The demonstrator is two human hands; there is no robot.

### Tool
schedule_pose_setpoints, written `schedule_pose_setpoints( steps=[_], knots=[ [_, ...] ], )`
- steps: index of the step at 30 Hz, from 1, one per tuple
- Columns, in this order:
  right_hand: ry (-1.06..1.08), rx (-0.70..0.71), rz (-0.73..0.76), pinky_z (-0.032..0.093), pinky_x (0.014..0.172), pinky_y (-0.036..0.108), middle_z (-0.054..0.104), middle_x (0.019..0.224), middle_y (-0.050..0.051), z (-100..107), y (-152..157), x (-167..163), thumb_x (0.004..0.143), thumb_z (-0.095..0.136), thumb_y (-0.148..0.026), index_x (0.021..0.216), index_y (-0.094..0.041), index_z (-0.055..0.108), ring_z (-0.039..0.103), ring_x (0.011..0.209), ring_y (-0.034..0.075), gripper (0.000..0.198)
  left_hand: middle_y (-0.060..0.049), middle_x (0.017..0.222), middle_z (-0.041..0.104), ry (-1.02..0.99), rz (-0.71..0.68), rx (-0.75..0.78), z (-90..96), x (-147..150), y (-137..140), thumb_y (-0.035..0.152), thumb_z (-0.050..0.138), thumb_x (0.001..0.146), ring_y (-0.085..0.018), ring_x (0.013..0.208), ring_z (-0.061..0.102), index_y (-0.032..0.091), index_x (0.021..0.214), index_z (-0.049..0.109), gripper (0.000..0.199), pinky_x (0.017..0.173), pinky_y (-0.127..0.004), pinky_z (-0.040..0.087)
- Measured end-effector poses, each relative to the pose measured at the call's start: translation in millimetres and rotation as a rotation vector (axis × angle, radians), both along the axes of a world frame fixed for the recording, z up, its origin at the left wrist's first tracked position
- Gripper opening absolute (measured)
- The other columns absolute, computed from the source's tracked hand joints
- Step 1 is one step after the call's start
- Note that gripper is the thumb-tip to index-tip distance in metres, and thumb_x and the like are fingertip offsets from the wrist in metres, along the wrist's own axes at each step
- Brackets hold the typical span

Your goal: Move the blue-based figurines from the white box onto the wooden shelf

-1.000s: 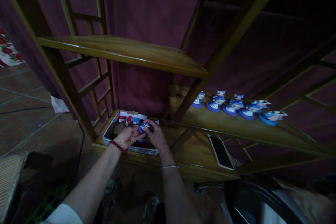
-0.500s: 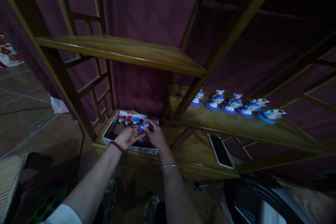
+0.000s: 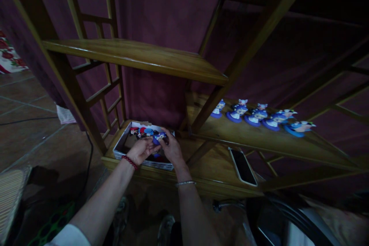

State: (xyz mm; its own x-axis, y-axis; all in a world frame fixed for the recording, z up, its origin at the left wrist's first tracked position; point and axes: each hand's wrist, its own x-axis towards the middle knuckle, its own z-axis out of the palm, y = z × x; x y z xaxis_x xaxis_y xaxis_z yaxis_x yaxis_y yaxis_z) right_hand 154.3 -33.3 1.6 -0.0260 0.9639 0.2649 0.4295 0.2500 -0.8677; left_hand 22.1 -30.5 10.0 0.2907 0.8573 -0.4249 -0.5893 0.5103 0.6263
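Note:
Between my two hands is a small purple-and-white figurine (image 3: 159, 137) with a round purple base. My right hand (image 3: 172, 148) closes its fingers and thumb on the figurine's right side. Under and beside the base, my left hand (image 3: 142, 149) has its fingers pressed to the figurine. Both hands are over a shallow white cardboard box (image 3: 120, 144) on the low wooden shelf. Inside the box lie several more figurines (image 3: 142, 132) in red, black and blue; my hands hide part of the box's contents.
Several purple-based figurines (image 3: 254, 116) stand in a row on the raised shelf at right, with a blue-based one (image 3: 298, 127) at the end. A phone (image 3: 243, 167) lies on the lower shelf. A wooden board (image 3: 135, 54) juts out above the box. A black chair-like object (image 3: 268, 215) is at lower right.
The figurine has turned slightly in my fingers, its white part showing more. Both hands stay over the box; the view has shifted a little.

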Motion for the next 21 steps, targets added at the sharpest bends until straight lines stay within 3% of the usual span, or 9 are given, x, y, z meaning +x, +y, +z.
schedule_pose_setpoints(
  steps=[3,13,21],
  knots=[
    [0.055,-0.039,-0.053,0.043,0.082,0.032,0.059,0.103,0.001,-4.4,2.3,-1.5,0.07,0.052,-0.023,0.118,-0.028,0.042,0.055,0.09,0.016,0.049,-0.002,0.064,0.059,-0.011,0.017,-0.008,1.5,0.1,1.0,0.005,0.039,0.08,-0.01,0.062,0.06,0.013,0.069,0.048,0.017,0.075,-0.034,0.051],
    [0.042,-0.049,-0.071,0.044,0.08,0.03,0.062,0.095,0.003,-10.4,5.2,-3.3,0.071,0.052,-0.025,0.104,-0.024,0.052,0.057,0.085,0.015,0.032,-0.001,0.062,0.058,0.0,0.066,-0.061,5.0,4.3,0.4,0.002,0.037,0.079,-0.01,0.058,0.059,0.014,0.069,0.046,0.018,0.076,-0.035,0.05],
    [0.016,-0.024,-0.087,0.044,0.08,0.029,0.062,0.094,0.001,-8.1,4.6,-5.3,0.072,0.051,-0.025,0.103,-0.023,0.055,0.057,0.085,0.015,0.031,0.002,0.049,0.048,0.013,0.081,-0.052,1.1,5.8,1.6,0.002,0.039,0.078,-0.006,0.045,0.049,0.012,0.061,0.047,0.022,0.06,-0.025,0.051]
  ],
)
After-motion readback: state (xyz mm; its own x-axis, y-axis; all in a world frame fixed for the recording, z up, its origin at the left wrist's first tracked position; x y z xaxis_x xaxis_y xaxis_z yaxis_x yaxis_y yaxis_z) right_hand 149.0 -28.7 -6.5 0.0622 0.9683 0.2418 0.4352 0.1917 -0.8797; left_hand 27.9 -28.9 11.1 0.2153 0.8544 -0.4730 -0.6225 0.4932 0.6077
